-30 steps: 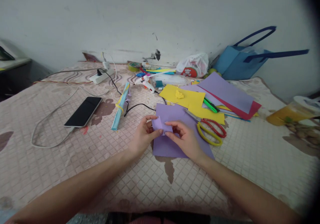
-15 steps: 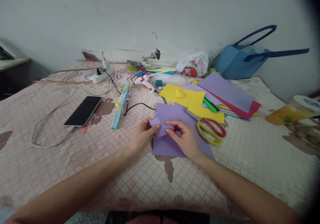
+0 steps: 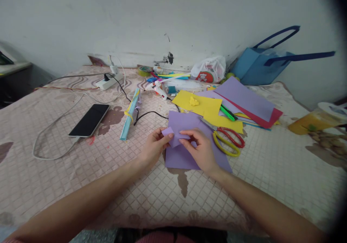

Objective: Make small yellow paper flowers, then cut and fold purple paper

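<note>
A small piece of purple paper (image 3: 175, 140) is held up between my two hands. My left hand (image 3: 155, 144) pinches its left side, thumb on top. At its right edge, the thumb and forefinger of my right hand (image 3: 200, 148) close on the same piece. Beneath lies a larger purple sheet (image 3: 184, 160), partly covered by my right hand. Scissors (image 3: 226, 141) with one red and one yellow handle rest on the sheet's right side, blades pointing up and left.
Yellow paper (image 3: 197, 103), a green utility knife (image 3: 228, 113) and more purple paper (image 3: 246, 98) lie beyond. A glue gun (image 3: 158, 90), a light-blue paper strip (image 3: 130, 116), a phone (image 3: 89, 120) and a power strip (image 3: 108, 82) are leftward. A drink cup (image 3: 311, 122) lies tilted at right.
Almost nothing differs. Both hands keep hold of the small purple paper in the same place, and the whole view has shifted very slightly.
</note>
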The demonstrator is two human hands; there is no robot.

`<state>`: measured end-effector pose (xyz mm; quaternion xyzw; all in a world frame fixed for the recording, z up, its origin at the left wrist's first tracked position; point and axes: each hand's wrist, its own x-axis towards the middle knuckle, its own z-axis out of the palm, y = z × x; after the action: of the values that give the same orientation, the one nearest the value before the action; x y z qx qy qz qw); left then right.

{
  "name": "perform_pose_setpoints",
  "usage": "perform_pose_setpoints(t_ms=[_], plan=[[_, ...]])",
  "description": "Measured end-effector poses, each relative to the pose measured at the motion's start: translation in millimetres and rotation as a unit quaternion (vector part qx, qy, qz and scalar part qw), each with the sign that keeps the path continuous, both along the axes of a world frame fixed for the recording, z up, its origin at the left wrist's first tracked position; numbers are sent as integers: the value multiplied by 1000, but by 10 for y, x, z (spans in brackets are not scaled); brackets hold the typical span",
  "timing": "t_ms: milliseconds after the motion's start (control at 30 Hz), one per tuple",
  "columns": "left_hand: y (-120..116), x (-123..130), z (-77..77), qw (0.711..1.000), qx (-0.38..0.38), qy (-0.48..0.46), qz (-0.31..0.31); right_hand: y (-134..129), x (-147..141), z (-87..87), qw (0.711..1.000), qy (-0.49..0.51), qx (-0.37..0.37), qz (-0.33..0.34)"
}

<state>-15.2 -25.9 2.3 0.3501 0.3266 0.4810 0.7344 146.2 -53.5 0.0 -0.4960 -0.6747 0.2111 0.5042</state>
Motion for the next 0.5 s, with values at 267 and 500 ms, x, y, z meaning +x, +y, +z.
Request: perform_pose_setpoints(t_ms=[267,500], plan=[[28,-25,-28,1000,-15,-14,-13,-6,-1,-14,1000,11,12,19],[33,-51,-10,998,-34,-38,-37,2,13,-9,1000,12,16,24]])
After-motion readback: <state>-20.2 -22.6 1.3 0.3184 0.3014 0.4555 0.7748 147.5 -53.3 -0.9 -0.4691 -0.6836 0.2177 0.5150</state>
